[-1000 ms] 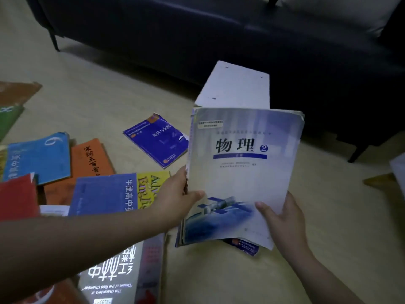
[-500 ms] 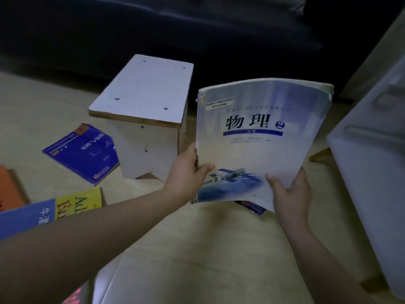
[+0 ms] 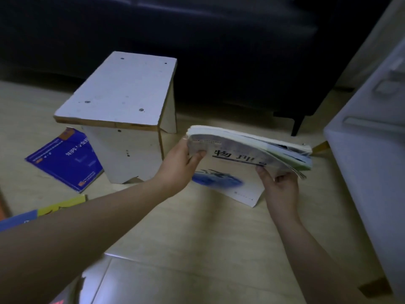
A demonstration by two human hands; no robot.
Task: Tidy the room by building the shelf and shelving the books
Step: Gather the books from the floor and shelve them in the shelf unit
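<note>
Holds a stack of books [image 3: 236, 156], physics textbook in front, low over the floor [image 3: 197, 238] and just right of the small white shelf [image 3: 118, 95]. Grips its left edge with the left hand [image 3: 182, 159], thumb on the cover. Pinches its right corner with the right hand [image 3: 282, 185], fingers curled round it. Has lowered and tipped the stack within the last half second, from upright and cover-on to nearly flat. Probably means shelving or setting it down next. Leaves a blue book [image 3: 65, 159] loose at the shelf's left foot.
</note>
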